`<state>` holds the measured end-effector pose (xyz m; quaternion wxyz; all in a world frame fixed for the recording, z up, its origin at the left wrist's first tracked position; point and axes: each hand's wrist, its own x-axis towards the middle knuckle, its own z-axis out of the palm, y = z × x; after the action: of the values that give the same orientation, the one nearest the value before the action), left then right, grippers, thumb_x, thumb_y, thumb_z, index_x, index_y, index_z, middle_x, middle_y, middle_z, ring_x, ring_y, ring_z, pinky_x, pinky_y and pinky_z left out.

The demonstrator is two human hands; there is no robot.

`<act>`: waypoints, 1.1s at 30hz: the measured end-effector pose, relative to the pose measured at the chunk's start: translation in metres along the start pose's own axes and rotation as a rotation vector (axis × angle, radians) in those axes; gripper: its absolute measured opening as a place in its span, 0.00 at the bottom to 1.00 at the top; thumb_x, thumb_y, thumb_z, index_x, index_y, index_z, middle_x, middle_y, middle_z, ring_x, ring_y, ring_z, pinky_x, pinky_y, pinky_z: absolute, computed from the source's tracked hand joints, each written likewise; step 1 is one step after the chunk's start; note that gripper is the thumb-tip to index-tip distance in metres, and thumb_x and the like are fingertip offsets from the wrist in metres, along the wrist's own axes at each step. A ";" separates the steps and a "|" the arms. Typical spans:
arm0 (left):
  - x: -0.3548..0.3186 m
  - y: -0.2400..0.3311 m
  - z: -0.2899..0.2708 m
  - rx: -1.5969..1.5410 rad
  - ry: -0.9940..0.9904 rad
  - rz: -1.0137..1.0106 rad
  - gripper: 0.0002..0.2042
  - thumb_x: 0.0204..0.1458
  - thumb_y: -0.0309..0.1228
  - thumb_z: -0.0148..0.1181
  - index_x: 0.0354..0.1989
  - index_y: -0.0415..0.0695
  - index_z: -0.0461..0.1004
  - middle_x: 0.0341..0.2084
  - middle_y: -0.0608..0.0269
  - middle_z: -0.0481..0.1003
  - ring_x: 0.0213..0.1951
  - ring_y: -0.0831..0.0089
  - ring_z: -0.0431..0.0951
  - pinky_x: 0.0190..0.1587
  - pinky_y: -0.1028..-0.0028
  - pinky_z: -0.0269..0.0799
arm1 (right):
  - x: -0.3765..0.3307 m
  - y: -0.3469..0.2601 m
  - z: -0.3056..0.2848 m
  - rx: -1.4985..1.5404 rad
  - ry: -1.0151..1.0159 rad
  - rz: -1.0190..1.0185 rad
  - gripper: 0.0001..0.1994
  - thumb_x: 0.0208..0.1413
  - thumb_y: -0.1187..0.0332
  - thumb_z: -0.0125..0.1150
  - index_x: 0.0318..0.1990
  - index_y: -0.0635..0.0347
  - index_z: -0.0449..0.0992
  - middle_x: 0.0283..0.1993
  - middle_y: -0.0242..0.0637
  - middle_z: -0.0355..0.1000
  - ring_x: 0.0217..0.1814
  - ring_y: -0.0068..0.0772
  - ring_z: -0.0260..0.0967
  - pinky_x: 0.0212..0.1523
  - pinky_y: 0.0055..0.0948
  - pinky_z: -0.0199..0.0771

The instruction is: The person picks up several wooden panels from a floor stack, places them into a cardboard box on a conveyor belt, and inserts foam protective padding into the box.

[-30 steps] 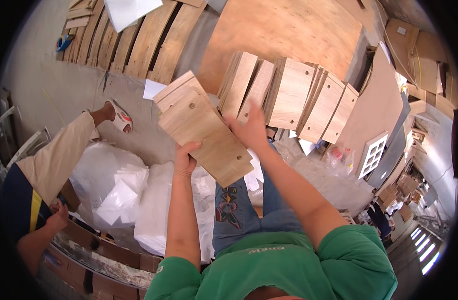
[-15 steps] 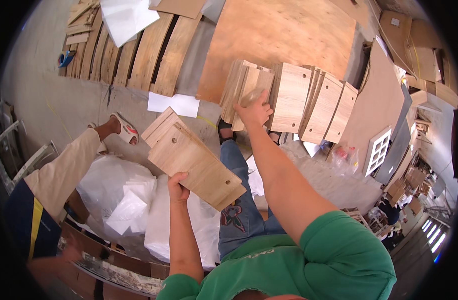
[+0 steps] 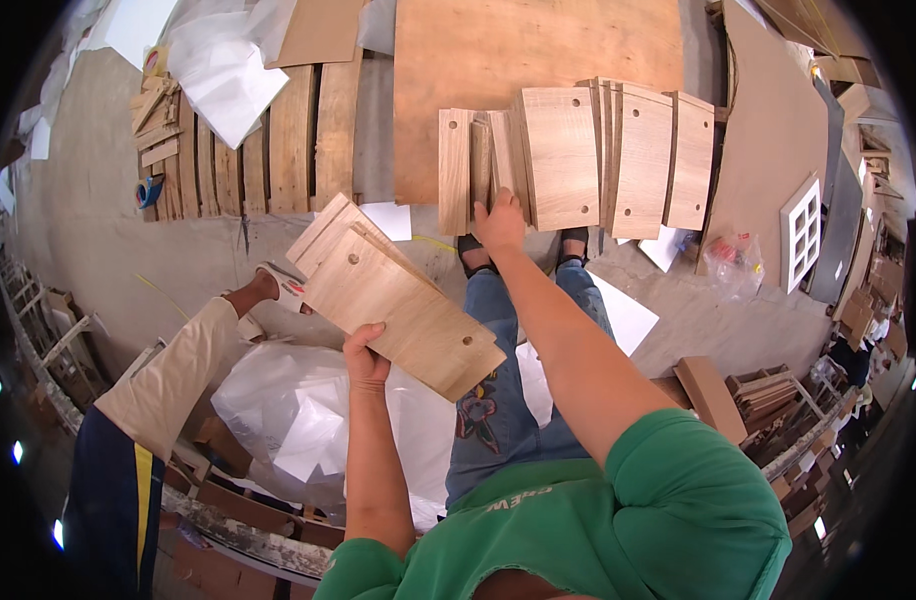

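My left hand (image 3: 363, 357) grips the near edge of a small stack of rectangular wooden boards (image 3: 393, 293) with drilled holes, held tilted above my lap. My right hand (image 3: 501, 222) reaches forward and rests on the lower edge of a row of upright wooden boards (image 3: 568, 160) that lean against a large plywood sheet (image 3: 533, 55). Its fingers touch a narrow board near the row's left end; I cannot tell whether they grip it. My legs in blue jeans (image 3: 498, 400) stretch out below.
Another person's leg in beige trousers (image 3: 183, 365) and sandalled foot (image 3: 278, 287) extend at the left. White plastic bags (image 3: 288, 415) lie beside my legs. Wooden planks (image 3: 268, 135) sit on the concrete floor at upper left. A white window frame (image 3: 803, 232) leans at the right.
My view has tilted up so the leaning row sits farther ahead. My left hand has lowered the held boards leftward, and my right hand has stretched farther out onto the row.
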<state>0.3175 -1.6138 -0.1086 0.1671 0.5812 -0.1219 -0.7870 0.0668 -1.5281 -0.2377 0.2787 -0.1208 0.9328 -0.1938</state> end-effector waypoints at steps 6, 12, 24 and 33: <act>-0.005 -0.027 -0.004 -0.001 0.001 -0.022 0.23 0.35 0.25 0.58 0.45 0.34 0.69 0.42 0.56 0.73 0.46 0.60 0.72 0.53 0.65 0.65 | 0.075 -0.050 -0.020 -0.108 0.149 -0.256 0.31 0.47 0.61 0.60 0.57 0.61 0.57 0.53 0.53 0.60 0.52 0.55 0.63 0.49 0.44 0.69; -0.012 -0.037 -0.023 -0.026 0.056 -0.018 0.24 0.35 0.26 0.58 0.45 0.34 0.68 0.42 0.56 0.73 0.46 0.60 0.72 0.52 0.66 0.65 | 0.127 -0.096 -0.037 -0.665 -0.282 -0.131 0.19 0.50 0.65 0.55 0.50 0.57 0.71 0.52 0.46 0.68 0.54 0.44 0.65 0.48 0.36 0.71; 0.058 -0.024 -0.020 -0.045 0.049 -0.116 0.16 0.35 0.27 0.57 0.37 0.34 0.71 0.37 0.52 0.74 0.42 0.59 0.73 0.50 0.63 0.68 | 0.143 -0.091 -0.038 -0.758 -0.403 -0.187 0.12 0.51 0.70 0.51 0.42 0.58 0.78 0.49 0.44 0.72 0.51 0.43 0.71 0.48 0.35 0.72; 0.176 -0.018 0.052 0.067 -0.158 -0.222 0.15 0.32 0.26 0.58 0.34 0.35 0.72 0.34 0.53 0.74 0.40 0.61 0.73 0.47 0.64 0.69 | 0.138 -0.101 -0.031 -0.803 -0.377 -0.221 0.13 0.50 0.68 0.54 0.42 0.59 0.78 0.48 0.43 0.73 0.53 0.40 0.69 0.50 0.32 0.71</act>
<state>0.2184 -1.6689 -0.2545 0.0494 0.5326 -0.0958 -0.8395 -0.0516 -1.6556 -0.2356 0.3523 -0.3512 0.8486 0.1801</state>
